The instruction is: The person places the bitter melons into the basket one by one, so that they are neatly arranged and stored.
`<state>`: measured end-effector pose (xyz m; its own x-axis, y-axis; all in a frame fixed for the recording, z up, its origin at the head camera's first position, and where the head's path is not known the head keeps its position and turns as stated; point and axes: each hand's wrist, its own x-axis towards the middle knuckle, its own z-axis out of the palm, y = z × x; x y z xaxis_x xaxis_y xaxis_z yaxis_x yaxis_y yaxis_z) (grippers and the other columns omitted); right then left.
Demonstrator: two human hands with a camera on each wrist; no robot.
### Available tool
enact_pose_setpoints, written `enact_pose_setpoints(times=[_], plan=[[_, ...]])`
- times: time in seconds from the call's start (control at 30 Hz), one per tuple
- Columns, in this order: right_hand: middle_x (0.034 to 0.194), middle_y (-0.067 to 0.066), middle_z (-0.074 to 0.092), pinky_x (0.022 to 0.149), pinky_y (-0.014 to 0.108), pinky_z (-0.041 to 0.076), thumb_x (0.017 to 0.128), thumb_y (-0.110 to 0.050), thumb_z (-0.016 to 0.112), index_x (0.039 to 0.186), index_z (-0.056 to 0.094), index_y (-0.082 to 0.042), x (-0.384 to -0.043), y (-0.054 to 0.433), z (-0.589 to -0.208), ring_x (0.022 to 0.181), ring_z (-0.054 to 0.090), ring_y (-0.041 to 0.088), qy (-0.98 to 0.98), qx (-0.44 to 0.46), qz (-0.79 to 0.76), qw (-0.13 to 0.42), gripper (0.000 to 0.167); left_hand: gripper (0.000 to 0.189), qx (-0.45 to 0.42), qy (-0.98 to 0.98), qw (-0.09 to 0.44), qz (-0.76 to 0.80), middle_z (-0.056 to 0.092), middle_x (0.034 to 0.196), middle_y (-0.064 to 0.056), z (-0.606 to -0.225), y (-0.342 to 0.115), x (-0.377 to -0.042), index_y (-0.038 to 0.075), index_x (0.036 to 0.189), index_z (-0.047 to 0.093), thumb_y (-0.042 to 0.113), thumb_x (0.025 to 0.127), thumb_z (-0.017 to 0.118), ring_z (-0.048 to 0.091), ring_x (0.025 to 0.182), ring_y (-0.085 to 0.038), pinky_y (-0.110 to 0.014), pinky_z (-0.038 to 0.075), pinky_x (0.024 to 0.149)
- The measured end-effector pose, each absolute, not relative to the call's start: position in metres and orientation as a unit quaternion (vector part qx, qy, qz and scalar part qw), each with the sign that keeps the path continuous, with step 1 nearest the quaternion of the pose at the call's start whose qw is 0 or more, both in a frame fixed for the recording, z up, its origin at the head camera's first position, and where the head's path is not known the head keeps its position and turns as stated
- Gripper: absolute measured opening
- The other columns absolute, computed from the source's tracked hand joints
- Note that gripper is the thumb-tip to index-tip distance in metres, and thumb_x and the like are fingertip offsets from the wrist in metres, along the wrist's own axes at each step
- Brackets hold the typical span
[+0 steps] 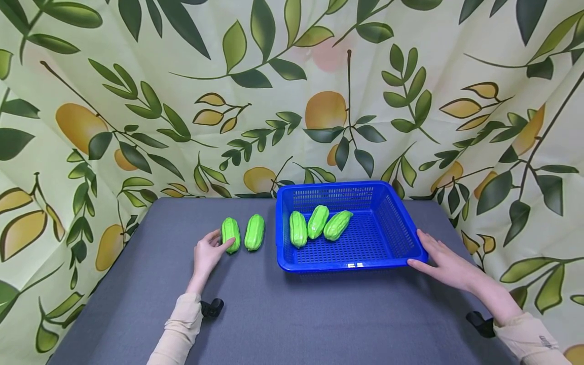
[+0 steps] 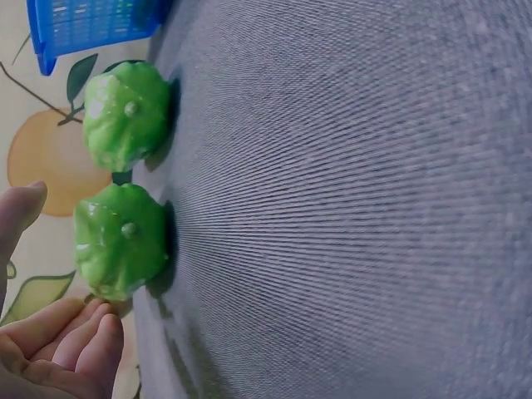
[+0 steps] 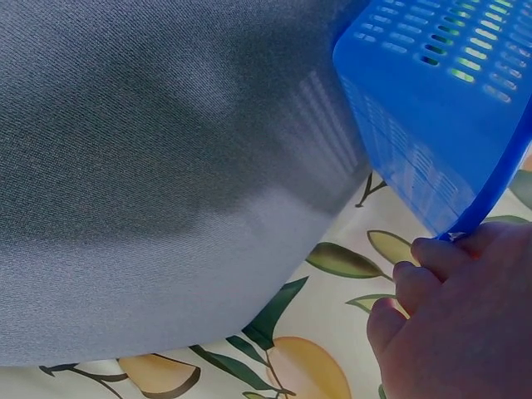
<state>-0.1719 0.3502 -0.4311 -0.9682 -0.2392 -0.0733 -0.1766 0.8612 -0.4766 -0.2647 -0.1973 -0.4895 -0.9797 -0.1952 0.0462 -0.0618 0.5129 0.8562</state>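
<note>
Two glossy green ribbed vegetables, like short bitter melons, lie on the table left of the blue basket (image 1: 383, 262). My left hand (image 1: 208, 253) is at the leftmost bitter melon (image 1: 231, 235). In the left wrist view its fingers (image 2: 96, 337) reach one side of that melon, while the thumb stands apart from it. The other melon (image 1: 254, 232) lies just to the right. Inside the basket, three more melons (image 1: 318, 222) lie toward the left. My right hand (image 1: 444, 259) holds the basket's front right corner, its fingers at the rim in the right wrist view.
The grey table (image 1: 283, 324) extends in front of the basket. Behind it hangs a cloth (image 1: 274, 126) printed with leaves and fruit, which also runs along both sides. Black straps (image 1: 212, 308) sit at both wrists.
</note>
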Motion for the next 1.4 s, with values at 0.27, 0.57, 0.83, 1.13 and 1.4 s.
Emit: enact_pose_setpoints(times=[0.27, 0.57, 0.83, 1.13, 1.4], plan=[[0.151, 0.036, 0.012, 0.111, 0.068, 0.008, 0.092, -0.047, 0.055, 0.149, 0.007, 0.006, -0.172, 0.351, -0.431, 0.137, 0.014, 0.056, 0.962, -0.106, -0.243, 0.067, 0.092, 0.069, 0.083, -0.869, 0.063, -0.483, 0.049, 0.136, -0.029, -0.497, -0.196, -0.268, -0.008, 0.135, 0.046, 0.027, 0.082, 0.074, 0.051, 0.125, -0.038, -0.043, 0.045, 0.103], [0.152, 0.036, 0.012, 0.11, 0.069, 0.009, 0.092, -0.048, 0.055, 0.149, 0.007, 0.006, -0.172, 0.35, -0.43, 0.137, 0.014, 0.056, 0.962, -0.104, -0.24, 0.072, 0.092, 0.073, 0.086, -0.879, 0.063, -0.465, 0.049, 0.135, -0.03, -0.504, -0.194, -0.274, -0.008, 0.135, 0.045, 0.031, 0.082, 0.074, 0.051, 0.124, -0.038, -0.046, 0.046, 0.101], [0.152, 0.035, 0.01, 0.111, 0.068, 0.008, 0.092, -0.049, 0.055, 0.15, 0.006, 0.004, -0.171, 0.35, -0.428, 0.137, 0.012, 0.056, 0.963, -0.099, -0.24, 0.075, 0.093, 0.071, 0.087, -0.888, 0.086, -0.443, 0.058, 0.123, -0.028, -0.508, -0.188, -0.277, -0.008, 0.132, 0.049, 0.032, 0.079, 0.076, 0.058, 0.116, -0.037, -0.048, 0.048, 0.096], [0.151, 0.036, 0.011, 0.111, 0.068, 0.008, 0.091, -0.048, 0.056, 0.149, 0.007, 0.006, -0.172, 0.35, -0.429, 0.136, 0.014, 0.057, 0.963, -0.102, -0.239, 0.073, 0.093, 0.068, 0.101, -0.885, 0.107, -0.442, 0.063, 0.117, -0.028, -0.511, -0.184, -0.278, -0.007, 0.129, 0.052, 0.03, 0.078, 0.077, 0.062, 0.109, -0.037, -0.048, 0.049, 0.092], [0.151, 0.036, 0.011, 0.11, 0.069, 0.008, 0.091, -0.048, 0.056, 0.15, 0.006, 0.005, -0.172, 0.35, -0.429, 0.137, 0.013, 0.057, 0.962, -0.103, -0.241, 0.073, 0.093, 0.062, 0.109, -0.878, 0.102, -0.455, 0.06, 0.12, -0.03, -0.511, -0.181, -0.276, -0.009, 0.129, 0.051, 0.025, 0.082, 0.074, 0.061, 0.11, -0.039, -0.048, 0.05, 0.092]])
